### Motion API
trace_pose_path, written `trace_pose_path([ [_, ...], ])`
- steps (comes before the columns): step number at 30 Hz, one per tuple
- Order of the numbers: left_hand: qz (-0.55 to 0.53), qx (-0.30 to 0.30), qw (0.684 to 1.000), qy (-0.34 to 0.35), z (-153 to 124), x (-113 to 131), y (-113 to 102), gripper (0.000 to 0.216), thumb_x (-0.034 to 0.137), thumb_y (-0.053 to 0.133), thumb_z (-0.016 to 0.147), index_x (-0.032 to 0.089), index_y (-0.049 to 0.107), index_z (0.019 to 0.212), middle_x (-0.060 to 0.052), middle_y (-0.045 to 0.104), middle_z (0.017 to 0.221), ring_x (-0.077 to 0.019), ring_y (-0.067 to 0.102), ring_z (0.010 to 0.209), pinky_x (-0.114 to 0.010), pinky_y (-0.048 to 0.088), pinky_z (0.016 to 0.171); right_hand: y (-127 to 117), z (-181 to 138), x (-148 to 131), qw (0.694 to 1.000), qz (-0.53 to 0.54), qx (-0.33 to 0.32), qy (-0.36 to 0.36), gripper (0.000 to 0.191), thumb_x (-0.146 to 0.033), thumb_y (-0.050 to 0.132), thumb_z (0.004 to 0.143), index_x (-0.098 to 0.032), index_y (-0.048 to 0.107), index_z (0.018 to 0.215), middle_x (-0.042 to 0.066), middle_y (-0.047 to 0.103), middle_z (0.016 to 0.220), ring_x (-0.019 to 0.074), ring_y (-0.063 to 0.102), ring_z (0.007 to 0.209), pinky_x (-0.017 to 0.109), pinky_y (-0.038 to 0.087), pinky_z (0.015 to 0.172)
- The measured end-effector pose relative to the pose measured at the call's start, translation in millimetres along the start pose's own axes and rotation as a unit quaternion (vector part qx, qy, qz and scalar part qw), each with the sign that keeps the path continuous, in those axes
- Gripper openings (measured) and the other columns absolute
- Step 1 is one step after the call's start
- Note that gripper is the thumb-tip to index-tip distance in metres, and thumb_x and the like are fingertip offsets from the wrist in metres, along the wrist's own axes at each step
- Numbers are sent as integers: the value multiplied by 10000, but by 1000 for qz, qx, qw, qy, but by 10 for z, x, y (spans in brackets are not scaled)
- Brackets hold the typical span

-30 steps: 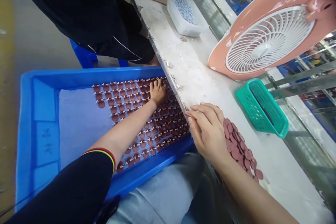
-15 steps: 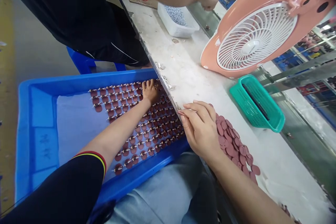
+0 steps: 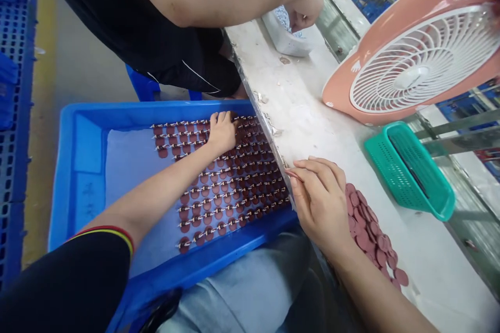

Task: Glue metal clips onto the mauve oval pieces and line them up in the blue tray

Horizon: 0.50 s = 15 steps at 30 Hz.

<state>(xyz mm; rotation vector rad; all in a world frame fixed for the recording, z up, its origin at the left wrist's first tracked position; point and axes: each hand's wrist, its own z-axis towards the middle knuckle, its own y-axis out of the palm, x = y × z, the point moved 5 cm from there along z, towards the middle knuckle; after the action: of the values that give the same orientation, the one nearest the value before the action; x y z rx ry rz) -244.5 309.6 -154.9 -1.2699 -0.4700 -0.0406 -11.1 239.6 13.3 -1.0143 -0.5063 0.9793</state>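
Observation:
My left hand (image 3: 223, 132) reaches down into the blue tray (image 3: 84, 148), over rows of reddish-brown discs (image 3: 219, 201) with small pale fittings along the rows. Its fingers curl downward among the discs in the far rows; the tips are hidden, so I cannot make out what they hold. At the table edge, my right hand (image 3: 322, 203) pinches a thin reddish-brown disc (image 3: 295, 174) between thumb and fingers, seen nearly edge-on. Beside that wrist lies a heap of loose reddish-brown discs (image 3: 369, 234) on the white table (image 3: 312, 114).
A green basket (image 3: 410, 171) with a dark, long object stands past the heap. Behind it is an orange fan (image 3: 363, 47) with a white grille. A co-worker's hand (image 3: 307, 8) reaches into a white container (image 3: 291, 44) of small bluish-white pieces.
My view has shifted, so the table and tray sit differently in the picture. The co-worker's hand has lowered into the white container. My right hand still pinches the disc.

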Motion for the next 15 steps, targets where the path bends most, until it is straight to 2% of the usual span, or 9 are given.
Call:
trace_pose_path([
  [2, -8, 17, 1000, 8, -107, -186, -302, 341, 401, 589, 943, 196, 714, 1186, -127, 573, 1413, -367, 454, 1343, -595, 274, 1143, 12, 7, -4, 1000, -1, -9, -2, 157, -152, 547, 985, -174, 668, 1082, 93, 681, 1076, 257, 583, 1071, 450, 489, 1003],
  [4, -8, 37, 999, 4, -241, -442, -649, 386, 436, 540, 957, 230, 711, 1234, -115, 579, 1412, -386, 437, 1349, -610, 254, 1133, 21, 9, -6, 1000, -1, -12, -4, 154, -153, 548, 984, -162, 671, 1078, 98, 678, 1076, 256, 580, 1066, 449, 484, 1002],
  [9, 26, 96, 993, -65, -690, -1233, -1437, 571, 539, 410, 968, 163, 665, 1314, -138, 536, 1464, -431, 373, 1392, -659, 225, 1126, 43, -3, 3, 1000, -1, -17, -7, 154, -152, 557, 981, -140, 676, 1077, 105, 676, 1089, 259, 566, 1084, 444, 467, 1014],
  [12, 37, 121, 984, -124, -989, -1645, -1658, 656, 642, 361, 930, 215, 647, 1338, -79, 456, 1556, -419, 358, 1419, -624, 224, 1164, 47, -9, 8, 1000, -1, -18, -5, 156, -159, 554, 984, -145, 670, 1086, 100, 677, 1096, 257, 566, 1087, 440, 461, 1018],
  [15, 42, 125, 978, -161, -1219, -1886, -1640, 721, 673, 343, 909, 188, 626, 1363, -115, 416, 1586, -459, 343, 1427, -639, 239, 1151, 51, -18, 10, 1000, 0, -20, -7, 149, -174, 543, 992, -159, 663, 1079, 93, 681, 1087, 250, 579, 1071, 437, 462, 1003],
])
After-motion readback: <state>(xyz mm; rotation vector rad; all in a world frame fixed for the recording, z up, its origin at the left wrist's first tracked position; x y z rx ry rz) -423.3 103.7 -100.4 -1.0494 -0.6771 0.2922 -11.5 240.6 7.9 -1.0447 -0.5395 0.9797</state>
